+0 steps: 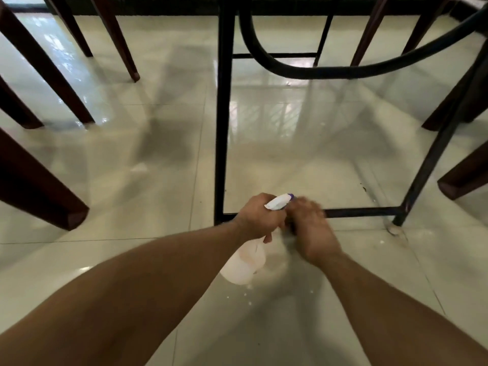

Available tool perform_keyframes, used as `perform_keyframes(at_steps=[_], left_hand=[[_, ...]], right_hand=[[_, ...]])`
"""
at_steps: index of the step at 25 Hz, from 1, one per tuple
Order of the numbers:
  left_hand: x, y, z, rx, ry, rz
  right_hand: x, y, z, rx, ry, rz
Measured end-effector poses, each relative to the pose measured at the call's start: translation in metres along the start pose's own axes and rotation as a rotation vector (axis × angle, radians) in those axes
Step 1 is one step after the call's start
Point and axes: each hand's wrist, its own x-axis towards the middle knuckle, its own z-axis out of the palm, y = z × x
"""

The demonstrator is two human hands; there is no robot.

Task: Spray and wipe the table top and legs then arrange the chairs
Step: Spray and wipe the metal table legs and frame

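a glossy cream tiled floor [158,180] is seen from low down. on it stands the black metal frame of the bench [223,114], with dark brown wooden chair legs [39,186] spread on both sides. a white translucent plastic spray bottle [244,265] with a purple nozzle tip is held just in front of the frame's low crossbar [364,212]. the fingers of the left hand [260,220] are clamped round the bottle's neck. the right hand [314,233] is blurred at the nozzle, and whether its fingers are pinched on anything cannot be told. small white droplets [248,294] are scattered on the floor below. the leg-spraying step appears to be in hand. the nozzle is best aimed squarely at the bar, short bursts given, and runoff wiped from the tiles.
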Motion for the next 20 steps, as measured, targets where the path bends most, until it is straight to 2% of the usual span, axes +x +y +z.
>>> perform_keyframes(at_steps=[2,4,6,10,13,15,16,18,20], left_hand=[[0.006,0.001,0.015,0.024,-0.013,-0.058],[0.009,0.006,0.027,0.068,-0.031,-0.098],[0.000,0.014,0.039,0.112,-0.051,-0.143],[-0.009,0.022,0.045,0.254,-0.042,-0.167],[0.000,0.022,0.034,0.237,-0.041,-0.200],[0.004,0.028,0.026,0.261,-0.048,-0.186],[0.004,0.034,0.024,0.265,-0.056,-0.166],[0.007,0.035,0.012,0.306,-0.029,-0.116],[0.009,0.028,-0.011,0.347,0.020,-0.098]], right_hand=[[-0.012,0.049,-0.016,-0.047,-0.016,0.319],[-0.015,0.076,-0.026,-0.069,-0.105,0.452],[-0.019,0.079,-0.029,-0.082,-0.185,0.400],[-0.022,0.090,-0.034,-0.030,-0.114,0.263],[-0.016,0.089,-0.030,-0.076,-0.171,0.333],[-0.015,0.056,-0.021,-0.058,-0.091,0.355],[-0.012,0.031,-0.014,-0.031,-0.085,0.301],[0.002,-0.021,-0.002,-0.026,-0.139,0.072],[0.010,-0.044,-0.002,0.066,-0.176,-0.060]])
